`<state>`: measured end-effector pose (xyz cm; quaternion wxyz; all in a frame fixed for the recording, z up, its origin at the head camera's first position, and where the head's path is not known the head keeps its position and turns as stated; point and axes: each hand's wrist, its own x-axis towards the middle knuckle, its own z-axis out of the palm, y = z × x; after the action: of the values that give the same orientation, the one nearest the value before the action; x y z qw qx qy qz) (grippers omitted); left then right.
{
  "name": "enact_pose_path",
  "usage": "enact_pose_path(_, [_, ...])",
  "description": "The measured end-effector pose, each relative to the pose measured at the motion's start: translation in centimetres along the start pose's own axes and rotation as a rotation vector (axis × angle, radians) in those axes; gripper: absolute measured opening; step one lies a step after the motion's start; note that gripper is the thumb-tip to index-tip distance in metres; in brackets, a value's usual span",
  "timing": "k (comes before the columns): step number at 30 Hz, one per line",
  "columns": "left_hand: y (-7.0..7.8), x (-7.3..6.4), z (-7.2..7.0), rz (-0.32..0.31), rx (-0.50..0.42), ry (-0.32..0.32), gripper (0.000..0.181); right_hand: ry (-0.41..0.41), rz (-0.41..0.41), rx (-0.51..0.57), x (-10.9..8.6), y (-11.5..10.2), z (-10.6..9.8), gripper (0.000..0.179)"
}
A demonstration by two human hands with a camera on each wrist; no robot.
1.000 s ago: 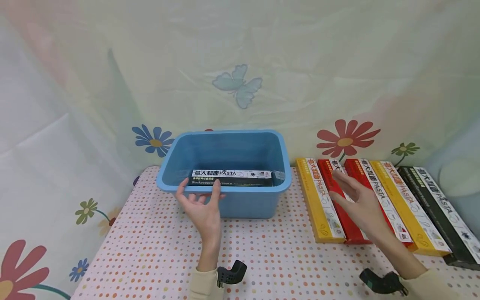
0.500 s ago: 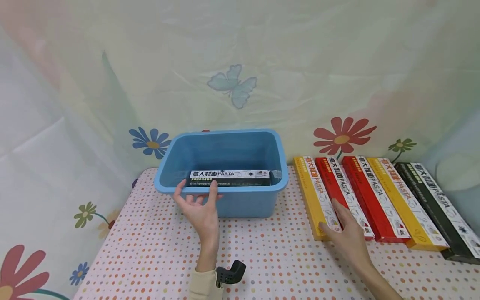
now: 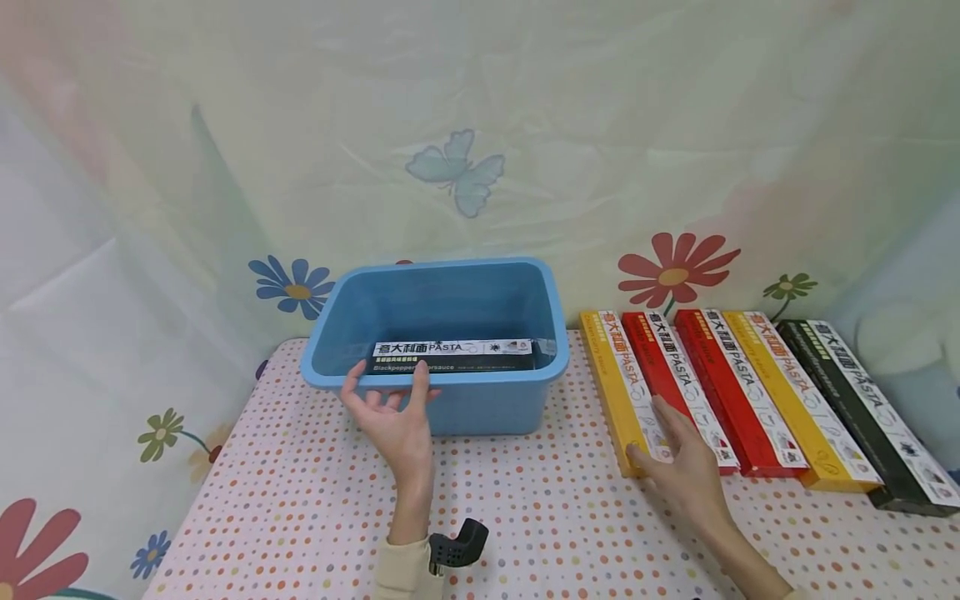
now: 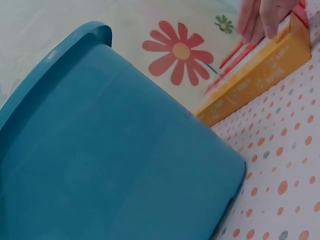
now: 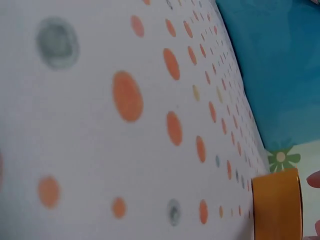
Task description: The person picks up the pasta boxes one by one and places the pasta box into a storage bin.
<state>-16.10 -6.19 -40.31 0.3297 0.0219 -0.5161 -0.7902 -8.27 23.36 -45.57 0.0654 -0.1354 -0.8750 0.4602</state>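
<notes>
A blue plastic bin (image 3: 480, 408) stands on the dotted tablecloth. My left hand (image 3: 397, 429) grips its front rim, with thumb and index finger over the edge and the other fingers below it outside. Inside lies a black pepper sauce pasta box (image 3: 453, 357). My right hand (image 3: 686, 475) is over the near end of a yellow pasta box (image 3: 611, 383), the leftmost in a row. Its thumb is near the box's left edge, its fingertips near the right edge. The right wrist view shows a small gap between a fingertip (image 5: 313, 179) and the yellow box.
To the right of that yellow box lie two red pasta boxes (image 3: 652, 346) (image 3: 723, 392), another yellow pasta box (image 3: 795, 392) and a black pasta box (image 3: 847, 408). A floral cloth backdrop (image 3: 562, 200) hangs behind the table (image 3: 525, 517).
My right hand has come down and toward me, from above the red boxes to the near end of the leftmost yellow box. My left hand stays on the bin's rim. The head view has shifted slightly.
</notes>
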Motion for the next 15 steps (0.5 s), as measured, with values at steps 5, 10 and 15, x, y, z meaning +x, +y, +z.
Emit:
enact_pose_path(5, [0.1,0.2,0.2,0.006,-0.017,-0.01,0.072,-0.023,0.033,0.01,-0.3,0.2,0.5,0.1])
enact_pose_path(10, [0.2,0.1,0.2,-0.006,-0.008,-0.013,0.072,-0.013,0.062,-0.036,-0.2,0.1,1.2,0.113])
enact_pose_path(15, [0.3,0.0,-0.1,-0.019,-0.007,-0.004,0.072,-0.056,0.066,-0.048,0.4,0.0,1.4,0.115])
